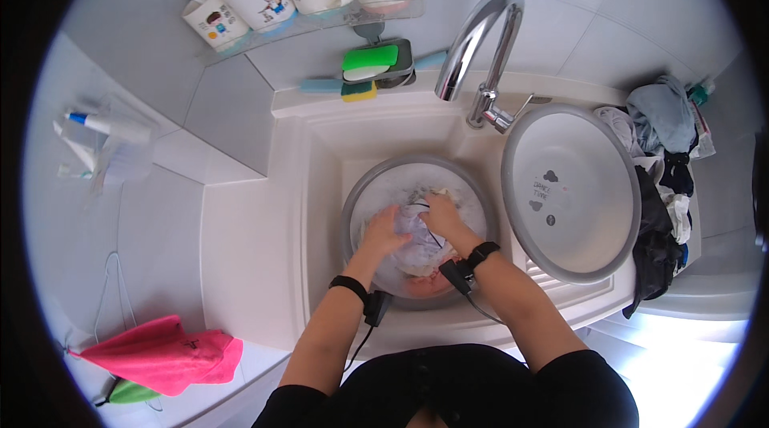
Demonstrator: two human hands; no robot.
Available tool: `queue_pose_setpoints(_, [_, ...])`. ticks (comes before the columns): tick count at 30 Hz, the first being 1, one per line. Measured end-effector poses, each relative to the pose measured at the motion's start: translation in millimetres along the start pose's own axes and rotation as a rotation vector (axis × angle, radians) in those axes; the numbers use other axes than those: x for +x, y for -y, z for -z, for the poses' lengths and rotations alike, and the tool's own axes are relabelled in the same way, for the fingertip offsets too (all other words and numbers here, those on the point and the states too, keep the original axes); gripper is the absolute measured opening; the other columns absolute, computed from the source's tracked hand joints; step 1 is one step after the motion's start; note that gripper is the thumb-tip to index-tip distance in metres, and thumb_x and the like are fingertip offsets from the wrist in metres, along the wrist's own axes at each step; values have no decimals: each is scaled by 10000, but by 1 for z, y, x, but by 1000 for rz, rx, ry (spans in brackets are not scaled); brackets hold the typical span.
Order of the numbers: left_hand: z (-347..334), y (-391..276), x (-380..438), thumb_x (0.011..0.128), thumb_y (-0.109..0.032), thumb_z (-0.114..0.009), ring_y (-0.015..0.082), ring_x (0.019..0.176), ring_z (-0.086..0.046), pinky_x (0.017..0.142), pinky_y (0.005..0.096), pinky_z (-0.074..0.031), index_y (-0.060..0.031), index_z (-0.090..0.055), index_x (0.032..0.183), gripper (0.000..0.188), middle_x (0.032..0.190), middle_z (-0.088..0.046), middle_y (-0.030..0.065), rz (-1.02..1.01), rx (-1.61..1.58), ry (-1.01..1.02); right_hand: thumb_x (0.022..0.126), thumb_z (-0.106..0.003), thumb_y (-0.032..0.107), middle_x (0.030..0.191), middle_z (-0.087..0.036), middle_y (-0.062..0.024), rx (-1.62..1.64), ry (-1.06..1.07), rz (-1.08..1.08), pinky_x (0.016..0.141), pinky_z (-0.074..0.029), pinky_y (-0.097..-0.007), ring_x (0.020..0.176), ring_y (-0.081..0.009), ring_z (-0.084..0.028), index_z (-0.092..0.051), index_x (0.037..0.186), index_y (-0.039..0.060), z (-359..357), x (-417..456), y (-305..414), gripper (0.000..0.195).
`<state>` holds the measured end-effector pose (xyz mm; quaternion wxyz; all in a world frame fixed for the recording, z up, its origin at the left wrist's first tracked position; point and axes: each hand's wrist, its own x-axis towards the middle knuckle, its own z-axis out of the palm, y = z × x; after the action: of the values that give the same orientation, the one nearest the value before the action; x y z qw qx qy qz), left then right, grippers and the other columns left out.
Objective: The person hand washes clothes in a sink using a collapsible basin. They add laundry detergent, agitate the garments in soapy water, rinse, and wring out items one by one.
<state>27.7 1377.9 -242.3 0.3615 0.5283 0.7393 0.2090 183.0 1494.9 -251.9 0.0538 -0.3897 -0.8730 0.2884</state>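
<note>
A round basin with a grey rim (360, 183) stands in the sink, holding sudsy water and wet cloth. Both my hands are inside it, on a pale garment with dark trim (414, 226). My left hand (387, 232) lies on the garment's left side, its fingers apart; whether it grips cloth cannot be made out. Between the fingers of my right hand (441, 216), the garment is pinched near its dark trim. Salmon-coloured cloth (428, 284) lies in the water at the near side. Each wrist wears a black strap with a small cabled device.
A second basin (586, 199) rests tilted on the ribbed drainboard, with piled clothes (661, 187) to its right. The chrome faucet (480, 49) arches behind the sink. A soap dish (399, 61), a sponge (358, 91) and shelved cups (264, 1) are at the back. A pink towel (174, 353) hangs left.
</note>
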Motion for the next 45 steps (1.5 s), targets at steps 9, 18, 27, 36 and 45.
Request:
queue_pose_setpoints(9, [26,-66,-32,535,-210,-912,285,1342,-373,1111,390,-288,9,-250,1441,1143,1434,-384,189,-414,-366,-230,758,-667,225,846,-645,-250,284,-286,290,737,-500,-464,831,-409,-638,-614,967,-54,153,-37,104,353])
queue_pose_setpoints(18, [62,-126,-47,633,-133,-848,213,1077,-600,924,342,-469,-8,-437,1308,801,1139,-628,114,-422,-568,-405,791,-766,241,961,-650,-69,1215,-65,191,725,-502,-281,860,-130,-613,-596,1035,-40,231,-68,164,410])
queue_pose_setpoints(27, [64,-158,-48,718,-38,-683,217,1012,-600,895,328,-461,-48,-534,1177,483,1078,-627,126,-511,-606,-756,915,-474,613,1255,-579,-93,1792,-140,-361,970,-433,-409,1148,-248,-555,-509,1299,76,144,-88,95,660])
queue_pose_setpoints(36, [20,-167,-60,738,-77,-686,209,1077,-551,926,343,-442,-87,-482,1220,523,1162,-573,83,-433,-600,-802,927,-424,598,1239,-605,-94,2366,171,-154,1003,-420,-479,1151,-287,-565,-566,1245,121,88,-72,101,591])
queue_pose_setpoints(45, [7,-152,-78,893,-197,-624,202,1177,-491,991,359,-420,-123,-370,1303,488,1271,-488,81,-80,-1606,-546,920,-507,255,1102,-658,-103,2348,-3,-338,899,-495,-440,1009,-278,-625,-612,1118,51,68,-69,101,302])
